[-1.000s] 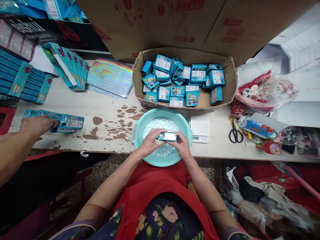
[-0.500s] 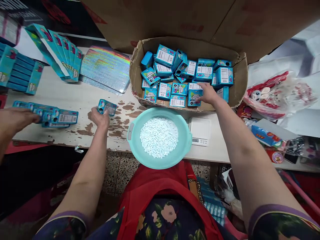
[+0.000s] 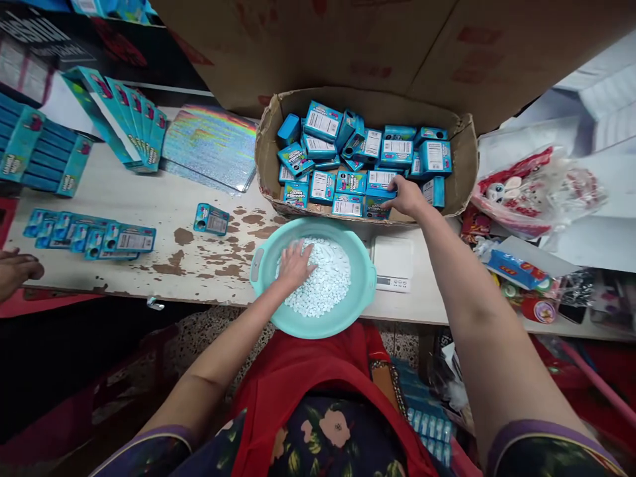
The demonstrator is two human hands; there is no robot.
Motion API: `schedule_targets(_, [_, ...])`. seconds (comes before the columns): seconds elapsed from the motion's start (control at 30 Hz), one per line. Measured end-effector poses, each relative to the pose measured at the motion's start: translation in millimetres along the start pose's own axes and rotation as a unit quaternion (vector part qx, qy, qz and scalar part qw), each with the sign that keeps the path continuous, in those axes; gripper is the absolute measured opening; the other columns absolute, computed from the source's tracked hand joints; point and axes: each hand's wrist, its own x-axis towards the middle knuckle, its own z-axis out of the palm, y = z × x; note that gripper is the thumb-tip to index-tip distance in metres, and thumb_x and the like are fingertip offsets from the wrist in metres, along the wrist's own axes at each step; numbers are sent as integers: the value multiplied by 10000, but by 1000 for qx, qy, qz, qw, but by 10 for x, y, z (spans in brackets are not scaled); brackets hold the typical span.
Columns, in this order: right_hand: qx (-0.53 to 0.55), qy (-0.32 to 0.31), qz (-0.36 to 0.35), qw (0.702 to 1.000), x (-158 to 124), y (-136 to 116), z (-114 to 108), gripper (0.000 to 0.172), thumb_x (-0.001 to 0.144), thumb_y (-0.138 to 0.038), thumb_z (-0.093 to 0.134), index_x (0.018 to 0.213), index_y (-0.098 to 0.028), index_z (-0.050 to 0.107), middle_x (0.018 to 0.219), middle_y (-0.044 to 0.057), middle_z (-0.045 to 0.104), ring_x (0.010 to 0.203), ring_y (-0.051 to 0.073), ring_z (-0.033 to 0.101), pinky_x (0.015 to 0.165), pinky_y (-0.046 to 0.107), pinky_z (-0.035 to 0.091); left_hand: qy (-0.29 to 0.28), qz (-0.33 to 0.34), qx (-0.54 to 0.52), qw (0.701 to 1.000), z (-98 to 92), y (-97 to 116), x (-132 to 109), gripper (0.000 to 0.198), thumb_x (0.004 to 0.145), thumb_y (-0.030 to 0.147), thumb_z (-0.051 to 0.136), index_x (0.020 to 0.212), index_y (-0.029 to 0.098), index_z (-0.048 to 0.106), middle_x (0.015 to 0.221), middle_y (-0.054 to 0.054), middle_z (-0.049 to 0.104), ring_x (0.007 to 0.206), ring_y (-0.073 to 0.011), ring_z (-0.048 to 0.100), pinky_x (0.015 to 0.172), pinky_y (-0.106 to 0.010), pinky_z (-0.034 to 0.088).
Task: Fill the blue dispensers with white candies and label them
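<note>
My left hand (image 3: pixel 294 263) rests spread out on the small white candies (image 3: pixel 322 278) inside a teal basin (image 3: pixel 365 291) at the table's front edge. My right hand (image 3: pixel 407 196) reaches into a cardboard tray (image 3: pixel 460 172) full of small blue boxes, fingers closed round one blue box (image 3: pixel 381 186) near the tray's front. A single filled blue box (image 3: pixel 211 219) lies alone on the worn table left of the basin.
A row of blue boxes (image 3: pixel 89 232) lies at the left, near another person's hand (image 3: pixel 17 271). Flat blue cartons (image 3: pixel 132 126) and a holographic sheet (image 3: pixel 211 147) sit behind. A white scale (image 3: pixel 392 262) stands right of the basin; bags and clutter (image 3: pixel 527 185) fill the right side.
My left hand let go of the box on the table and came back into the basin of candies. My right hand closed on a box in the tray. The other person's hand withdrew left.
</note>
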Motion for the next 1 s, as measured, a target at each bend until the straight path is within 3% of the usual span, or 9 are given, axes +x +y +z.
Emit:
schedule_targets(0.1, [110,147,-60,981,-394,-84,-164,624,586,-474,789,1086,-194,541,1007,55,586,927,240,563,837,409,469,-64,-20,31,997,161,120,-92,496,876,402,518,1323,196,455,1399,-159,401,1247,-357,376,973,-513,380])
schedule_targets(0.2, [287,234,-82,925,-957,-163,-237,681,665,-475,739,1240,-233,466,1114,64,573,1026,236,569,885,406,471,-122,44,33,991,190,151,-392,389,879,360,510,1241,216,516,1279,-126,492,1164,-324,423,907,-466,436])
schedule_targets(0.3, [451,215,-61,864,-1512,-263,-65,643,633,-440,785,1182,-252,509,1102,44,604,1016,215,594,896,381,485,-145,91,22,985,111,186,-630,366,858,318,545,1214,233,536,1217,-108,538,1111,-313,456,877,-451,448])
schedule_targets(0.43, [602,127,18,788,-2027,-483,477,595,545,-369,856,1049,-250,563,1026,15,663,944,200,629,874,363,510,-37,105,-111,988,-109,279,-575,369,861,325,551,1219,237,525,1290,-102,514,1162,-295,455,953,-458,407])
schedule_targets(0.57, [672,73,79,732,-2300,-712,994,609,552,-396,846,1061,-249,545,1086,30,664,991,223,633,909,402,507,-1,80,-409,909,-345,431,-412,544,805,401,620,1288,242,430,1195,-67,557,1023,-209,554,846,-337,476])
schedule_targets(0.67, [652,29,77,754,-2400,-762,1150,630,593,-427,821,1112,-239,517,1148,65,632,1041,239,619,923,428,505,-10,62,-506,860,-499,491,-409,467,797,397,622,1206,215,488,1059,-39,591,912,-174,575,779,-288,479])
schedule_targets(0.73, [596,34,57,800,-2441,-753,1120,735,587,-433,827,1198,-250,462,1244,92,569,1098,251,591,925,438,507,-5,70,-482,873,-592,490,-438,399,764,374,655,1112,206,552,1007,-29,591,906,-170,566,794,-282,463])
schedule_targets(0.87, [372,167,-48,912,-2521,-833,945,974,588,-437,830,1383,-277,291,1439,134,362,1307,296,410,1039,504,415,29,24,-390,920,-708,526,-486,345,711,353,686,1006,207,583,906,-9,597,837,-164,559,768,-284,446])
schedule_targets(1.0, [185,189,-156,952,-2532,-1027,948,819,741,-383,708,1424,-245,277,1457,138,359,1365,301,327,1116,527,302,20,-64,-406,911,-769,685,-525,339,739,433,644,971,210,538,769,29,583,689,-140,542,666,-265,447])
